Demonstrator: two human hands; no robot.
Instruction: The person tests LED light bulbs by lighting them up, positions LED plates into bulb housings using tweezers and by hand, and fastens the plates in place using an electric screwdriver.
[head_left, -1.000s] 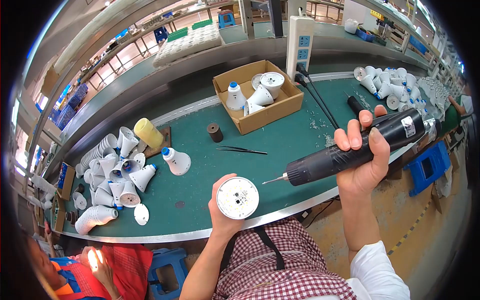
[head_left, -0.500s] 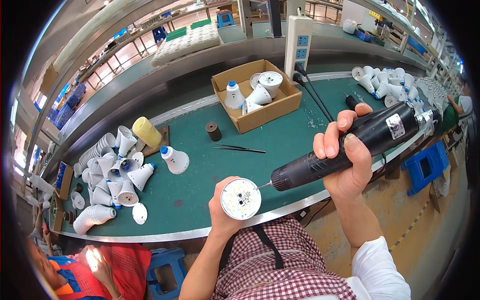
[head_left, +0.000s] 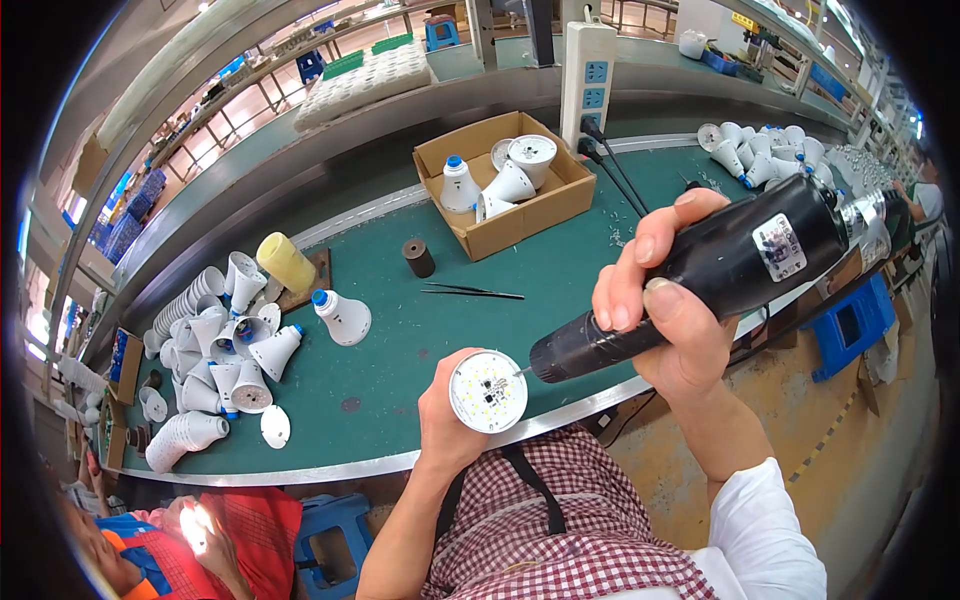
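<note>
My left hand is closed around a white LED bulb and keeps its round LED board facing up. In my right hand is a black electric screwdriver, gripped around its body. Its thin bit points left and reaches the right edge of the board; whether it sits in a screw is too small to tell. Beyond the bulb, a pair of black tweezers lies on the green table. A single bulb housing with a blue cap stands to the left.
A heap of white bulb housings covers the table's left side, near a yellow cylinder. A cardboard box holds several bulbs. Behind it stands a power strip with plugged cables. More housings lie far right. Another person's hand is lower left.
The screwdriver's rear has swung slightly nearer and its nose has dropped a little. The bulb has shifted slightly right and up in view, with the bit still at the board's edge.
</note>
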